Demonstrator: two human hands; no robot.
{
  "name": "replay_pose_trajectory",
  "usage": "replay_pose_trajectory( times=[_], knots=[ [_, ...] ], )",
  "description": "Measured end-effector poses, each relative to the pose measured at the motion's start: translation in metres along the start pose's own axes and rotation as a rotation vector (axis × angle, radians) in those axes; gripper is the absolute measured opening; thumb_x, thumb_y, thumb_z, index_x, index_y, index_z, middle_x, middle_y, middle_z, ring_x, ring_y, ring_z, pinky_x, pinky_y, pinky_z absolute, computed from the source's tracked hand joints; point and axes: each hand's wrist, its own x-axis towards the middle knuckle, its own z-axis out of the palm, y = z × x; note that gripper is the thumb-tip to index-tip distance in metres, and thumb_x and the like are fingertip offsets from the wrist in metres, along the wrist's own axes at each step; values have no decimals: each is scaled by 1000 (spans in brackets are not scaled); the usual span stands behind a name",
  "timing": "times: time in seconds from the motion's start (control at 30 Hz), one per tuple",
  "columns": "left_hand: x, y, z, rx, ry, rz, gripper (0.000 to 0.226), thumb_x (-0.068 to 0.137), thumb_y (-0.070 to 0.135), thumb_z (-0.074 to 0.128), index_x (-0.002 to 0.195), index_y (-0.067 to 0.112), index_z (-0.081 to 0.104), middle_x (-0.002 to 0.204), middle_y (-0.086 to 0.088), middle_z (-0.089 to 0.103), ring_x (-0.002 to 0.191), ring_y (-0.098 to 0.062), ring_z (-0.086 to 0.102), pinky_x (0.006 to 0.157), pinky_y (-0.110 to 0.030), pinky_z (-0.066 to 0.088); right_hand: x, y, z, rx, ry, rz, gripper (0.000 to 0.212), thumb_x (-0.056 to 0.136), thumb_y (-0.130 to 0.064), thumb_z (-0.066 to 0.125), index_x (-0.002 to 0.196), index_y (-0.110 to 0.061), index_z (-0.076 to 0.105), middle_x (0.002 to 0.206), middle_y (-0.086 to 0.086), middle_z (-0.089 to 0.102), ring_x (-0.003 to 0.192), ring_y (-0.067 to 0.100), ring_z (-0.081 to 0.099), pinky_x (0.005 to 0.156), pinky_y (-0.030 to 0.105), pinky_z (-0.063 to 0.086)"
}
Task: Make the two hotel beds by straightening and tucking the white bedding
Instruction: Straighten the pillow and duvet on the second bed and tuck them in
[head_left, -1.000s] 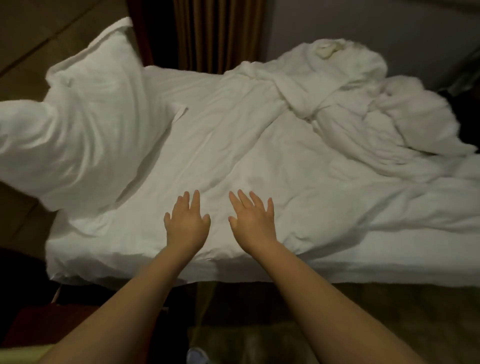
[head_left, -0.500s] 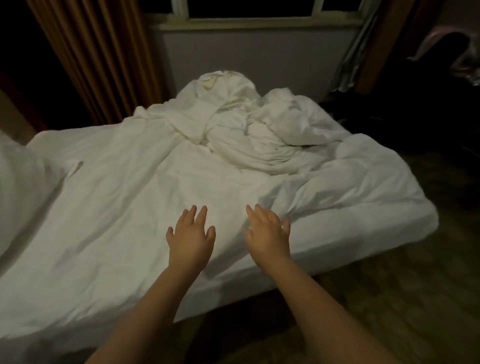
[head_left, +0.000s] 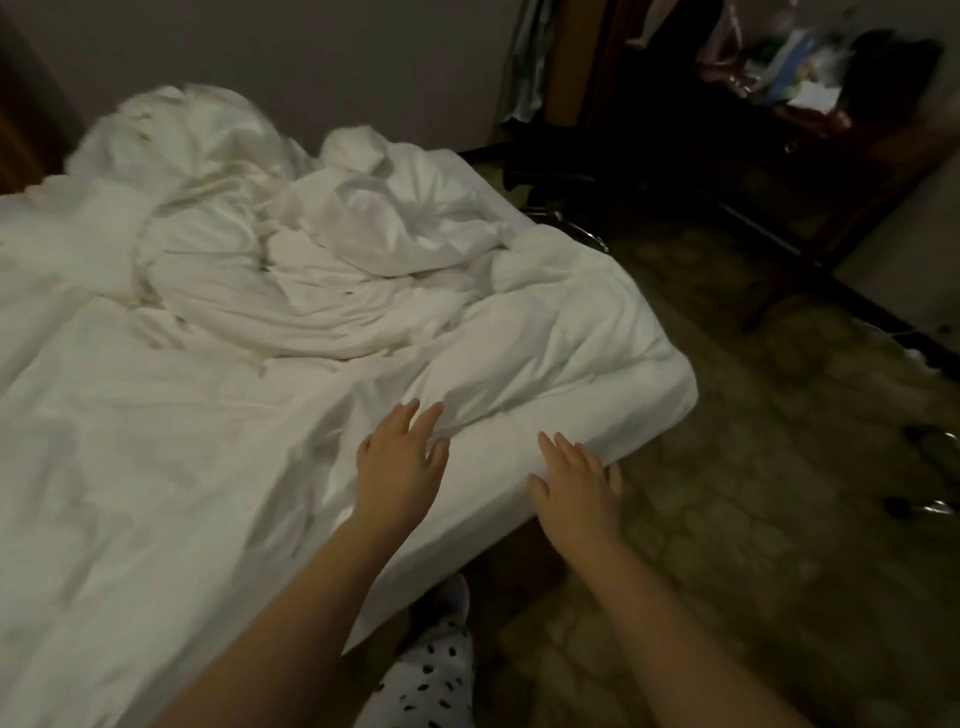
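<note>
Shifting rightward since half a second before, both hands lay flat with fingers released near the bed's (head_left: 667, 400) corner: left hand (head_left: 402, 462) on the white bedding (head_left: 208, 426), right hand (head_left: 579, 488) at its edge. One bed, one crumpled heap (head_left: 322, 234) and two hands showed.

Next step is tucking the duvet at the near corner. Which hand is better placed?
Right, probably. The right hand is open at the near edge of the duvet, closest to the corner. The left hand lies flat on top, further in from that edge.
</note>
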Motion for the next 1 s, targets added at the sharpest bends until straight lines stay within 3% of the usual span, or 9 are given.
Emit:
replay_pose_trajectory(
  times=[0.23, 0.4, 0.53, 0.63, 0.77, 0.9, 1.0],
  knots=[
    [162, 71, 93, 31, -184, 140, 43, 98, 36, 44, 141, 29, 43, 149, -3, 38, 138, -22, 33, 110, -40, 28, 139, 93, -43, -26, 26, 175, 54, 101, -42, 33, 151, -28, 20, 158, -3, 21, 144, 19, 20, 116, 50, 12],
    [244, 114, 140, 53, -206, 302, 41, 96, 37, 43, 132, 23, 56, 134, -8, 56, 124, -27, 51, 100, -46, 38, 218, 156, -77, -72, 93, 261, 54, 101, -45, 33, 151, -27, 23, 157, -1, 25, 144, 22, 22, 115, 50, 13],
    [287, 137, 184, 164, -332, 291, 51, 98, 46, 39, 146, 29, 34, 145, -3, 45, 130, -23, 43, 105, -42, 35, 275, 208, -87, -162, 61, 240, 58, 100, -48, 34, 152, -29, 18, 159, -2, 19, 146, 22, 15, 116, 50, 8],
    [311, 155, 224, 252, -419, 232, 60, 97, 53, 35, 150, 30, 19, 153, -3, 32, 137, -24, 34, 106, -42, 33, 313, 249, -77, -206, 11, 181, 61, 99, -49, 39, 152, -32, 16, 160, -4, 15, 147, 21, 10, 116, 51, 6],
    [339, 169, 286, 253, -482, 78, 65, 95, 53, 39, 151, 29, 15, 156, -4, 24, 141, -23, 27, 109, -41, 28, 370, 302, -45, -195, -103, -6, 56, 98, -43, 45, 149, -39, 22, 159, -8, 19, 146, 20, 12, 117, 48, 6],
    [349, 166, 351, 250, -529, -42, 68, 90, 49, 53, 148, 29, 25, 150, -4, 29, 136, -26, 32, 109, -41, 26, 432, 347, -4, -218, -248, -204, 61, 97, -43, 48, 150, -38, 19, 159, -9, 14, 146, 21, 10, 116, 48, 7],
    [361, 171, 383, 241, -399, -174, 58, 84, 43, 63, 137, 29, 44, 137, -4, 43, 128, -26, 40, 105, -40, 24, 478, 372, 21, -242, -273, -337, 63, 96, -39, 50, 150, -33, 20, 158, -8, 17, 146, 24, 13, 115, 49, 9]
  ],
)
